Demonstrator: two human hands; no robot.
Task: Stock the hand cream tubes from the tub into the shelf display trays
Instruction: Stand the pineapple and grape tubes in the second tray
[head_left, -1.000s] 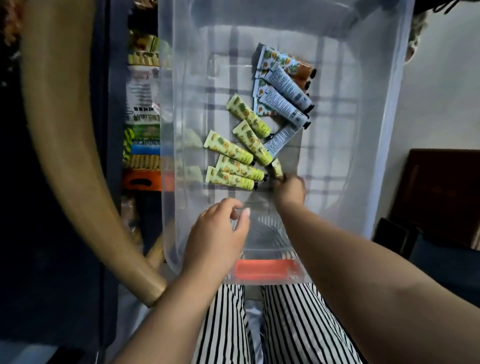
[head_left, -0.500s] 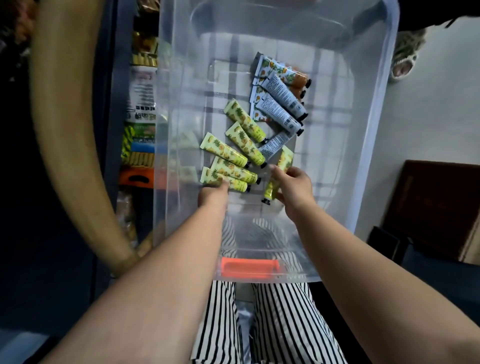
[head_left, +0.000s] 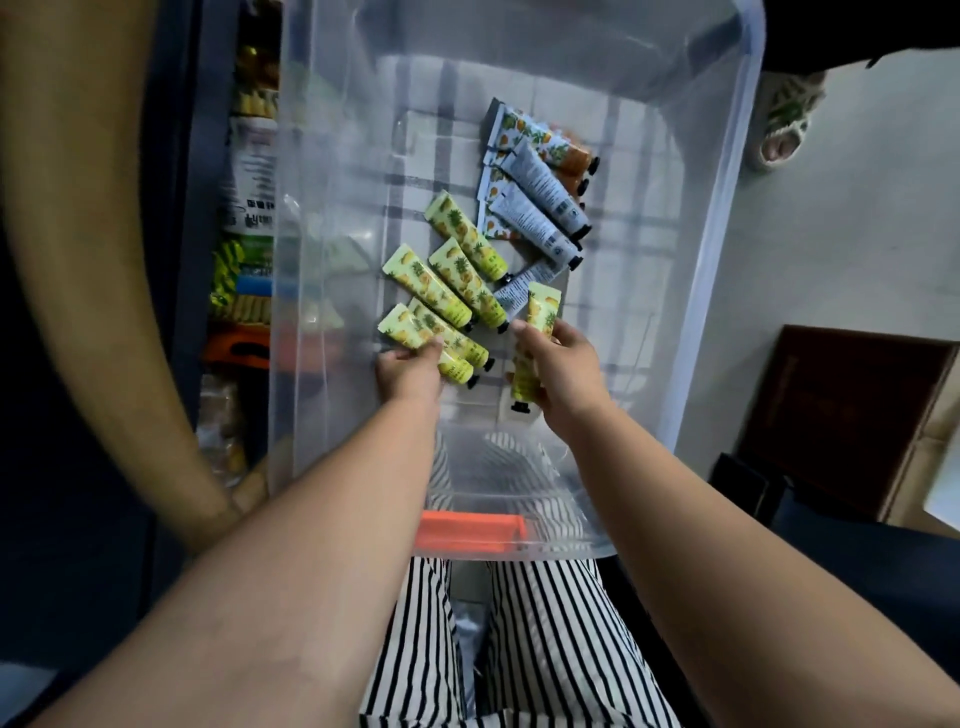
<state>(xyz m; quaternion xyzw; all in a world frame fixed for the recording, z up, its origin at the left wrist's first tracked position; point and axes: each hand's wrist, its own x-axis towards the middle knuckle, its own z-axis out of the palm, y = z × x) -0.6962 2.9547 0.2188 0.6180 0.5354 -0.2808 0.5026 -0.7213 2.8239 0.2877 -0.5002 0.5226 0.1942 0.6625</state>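
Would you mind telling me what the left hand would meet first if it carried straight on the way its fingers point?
Probably the nearest yellow pineapple tube, which the left hand already touches at its near edge; the other yellow tubes lie just beyond.

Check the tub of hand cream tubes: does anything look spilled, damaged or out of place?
Nothing stands out. The tubes lie loose in the clear tub, all capped, no spill. The right hand holds one yellow tube; the left hand grips another.

tub (head_left: 727, 270) open-topped; floor right of tube cluster (head_left: 467, 270) bare; walls enclose.
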